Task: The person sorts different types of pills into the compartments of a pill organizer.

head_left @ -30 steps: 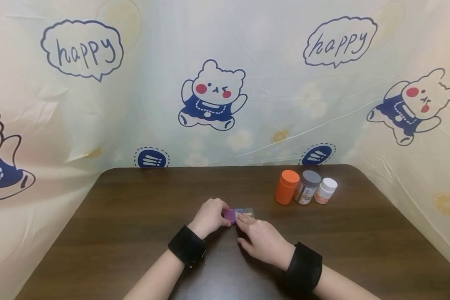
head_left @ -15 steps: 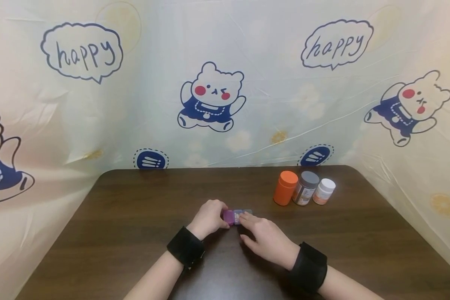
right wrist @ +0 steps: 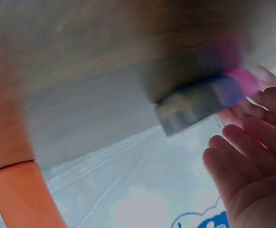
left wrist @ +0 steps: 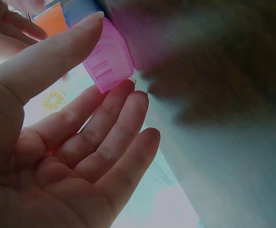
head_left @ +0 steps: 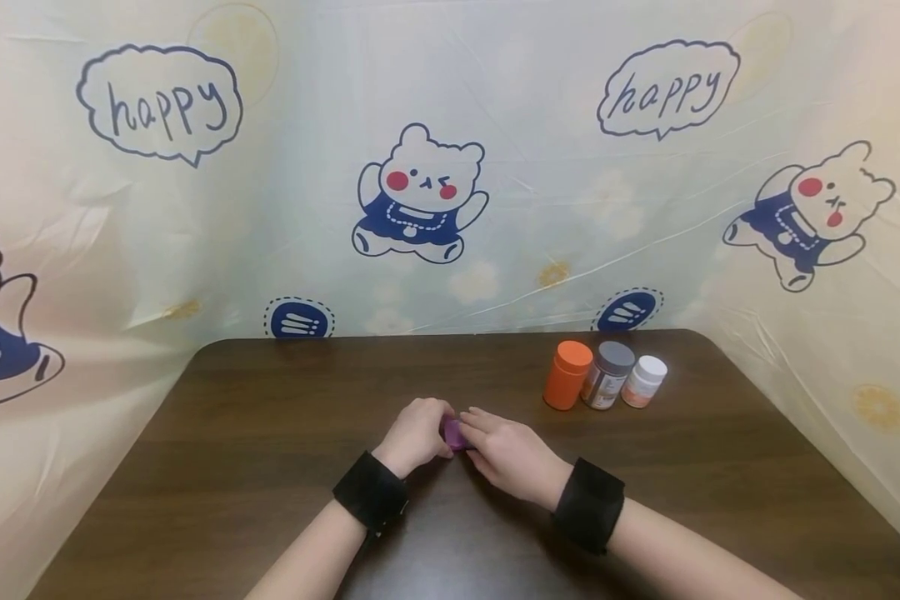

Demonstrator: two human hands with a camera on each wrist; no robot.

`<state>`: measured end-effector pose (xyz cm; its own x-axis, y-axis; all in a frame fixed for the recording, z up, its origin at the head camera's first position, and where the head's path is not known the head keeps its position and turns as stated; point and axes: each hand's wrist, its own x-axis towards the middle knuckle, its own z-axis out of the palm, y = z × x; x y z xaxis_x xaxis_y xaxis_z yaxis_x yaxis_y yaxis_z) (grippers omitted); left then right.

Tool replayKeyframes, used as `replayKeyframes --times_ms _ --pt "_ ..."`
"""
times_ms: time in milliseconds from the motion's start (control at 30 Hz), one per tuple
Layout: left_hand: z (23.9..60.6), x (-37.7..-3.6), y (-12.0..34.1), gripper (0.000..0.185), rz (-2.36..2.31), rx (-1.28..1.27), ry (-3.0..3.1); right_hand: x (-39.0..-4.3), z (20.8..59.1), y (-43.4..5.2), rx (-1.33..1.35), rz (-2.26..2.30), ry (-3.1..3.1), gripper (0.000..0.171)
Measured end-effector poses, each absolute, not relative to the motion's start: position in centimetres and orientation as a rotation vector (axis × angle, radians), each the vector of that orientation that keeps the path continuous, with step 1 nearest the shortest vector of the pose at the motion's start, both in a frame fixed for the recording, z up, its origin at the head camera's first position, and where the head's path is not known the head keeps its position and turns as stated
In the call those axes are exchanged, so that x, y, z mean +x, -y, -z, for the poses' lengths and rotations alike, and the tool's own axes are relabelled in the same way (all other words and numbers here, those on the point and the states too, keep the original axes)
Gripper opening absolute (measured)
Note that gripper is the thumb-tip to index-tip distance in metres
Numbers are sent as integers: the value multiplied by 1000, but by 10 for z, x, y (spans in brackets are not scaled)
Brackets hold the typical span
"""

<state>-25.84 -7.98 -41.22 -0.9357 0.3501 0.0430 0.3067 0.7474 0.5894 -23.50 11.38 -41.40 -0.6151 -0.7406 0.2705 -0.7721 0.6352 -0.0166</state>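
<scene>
A small pill box (head_left: 454, 433) made of coloured compartments lies on the dark wooden table (head_left: 270, 442); only its purple end shows between my two hands. My left hand (head_left: 417, 433) pinches that purple end. In the left wrist view the thumb lies on top of the pill box (left wrist: 109, 59) and the fingertips of the left hand (left wrist: 81, 137) touch it from below. My right hand (head_left: 506, 450) lies over the rest of the box, fingers fairly straight. The right wrist view shows the pill box's (right wrist: 190, 107) grey and blue compartments, with the right hand's fingers (right wrist: 252, 161) beside them.
Three bottles stand in a row at the back right of the table: an orange one (head_left: 567, 375), a grey-lidded one (head_left: 607, 375) and a small white-lidded one (head_left: 643, 381). A printed plastic sheet walls the table on three sides.
My right hand has slid left over the box, and now hides the blue and grey compartments that showed before. The left hand has kept its hold on the purple end.
</scene>
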Motion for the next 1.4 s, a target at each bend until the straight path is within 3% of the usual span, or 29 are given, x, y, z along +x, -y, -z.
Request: replayKeyframes --times_ms 400,633,767,933,1400 --pt "415 -262 77 31 -908 662 -2889 -253 436 -108 1338 211 2199 35" --pt "416 -263 78 31 -926 647 -2878 -256 439 -110 1347 390 2101 36" --pt "417 -263 78 26 -951 652 -2880 -260 444 -112 1370 528 1972 24" --pt "417 -263 78 21 -980 639 -2894 -264 447 -113 1393 634 1828 61" --pt "419 -266 79 15 -937 659 -2955 -268 454 -112 1377 752 1700 55"
